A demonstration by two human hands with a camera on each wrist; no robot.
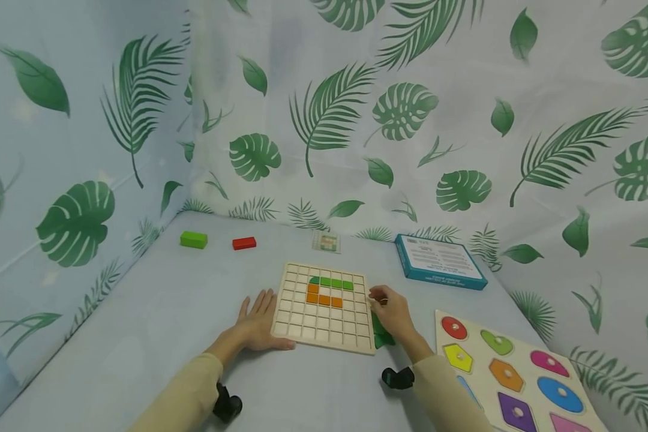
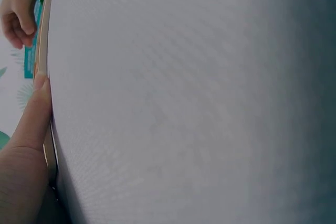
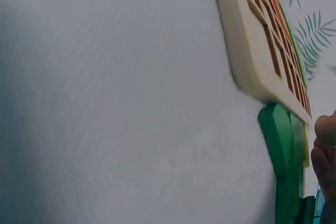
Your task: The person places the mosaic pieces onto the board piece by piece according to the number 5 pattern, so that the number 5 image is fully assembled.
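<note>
A square wooden grid board (image 1: 324,330) lies on the table, with green pieces (image 1: 332,282) and orange pieces (image 1: 324,299) set in its upper middle cells. My left hand (image 1: 259,324) rests palm down beside the board's left edge, fingers spread, its thumb (image 2: 37,114) against the near left corner. At the board's right edge is my right hand (image 1: 391,312), its fingers loosely bent above loose green blocks (image 1: 379,333). No piece shows between those fingers. In the right wrist view, the green blocks (image 3: 281,140) lie close against the board (image 3: 247,66), with the fingertips (image 3: 325,129) nearby.
A light green block (image 1: 194,240) and a red block (image 1: 244,243) sit at the back left. Behind the board lies a small pattern card (image 1: 326,242). A blue box (image 1: 443,261) is at the back right, and a shape puzzle board (image 1: 486,378) lies front right.
</note>
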